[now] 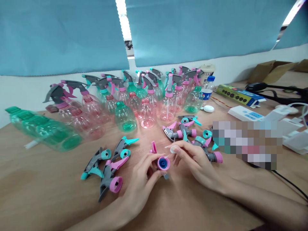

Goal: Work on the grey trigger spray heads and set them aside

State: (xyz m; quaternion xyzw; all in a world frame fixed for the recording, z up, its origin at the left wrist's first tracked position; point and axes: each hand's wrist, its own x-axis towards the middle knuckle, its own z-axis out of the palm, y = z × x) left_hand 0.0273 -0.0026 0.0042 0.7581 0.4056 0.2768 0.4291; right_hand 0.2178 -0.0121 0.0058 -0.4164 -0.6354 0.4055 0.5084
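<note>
My left hand (147, 171) is closed around a pink and grey spray trigger head (163, 163), its pink collar facing me and a dark blue inside showing. Just to the right, my right hand (192, 158) pinches a small white disc (173, 149) between thumb and fingers, apart from the collar. Left of my hands lie loose trigger heads, among them a pink one (110, 183) and a turquoise one (95, 163). More loose trigger heads (172, 133) lie behind and beside my right hand, which partly hides some.
Pink and green spray bottles stand at the back, many with trigger heads; a green open bottle (125, 117) is nearest. Several green bottles (45, 130) lie at the left. At the right are a drink bottle (208, 88), a box (238, 94), a power strip (244, 114) and cables.
</note>
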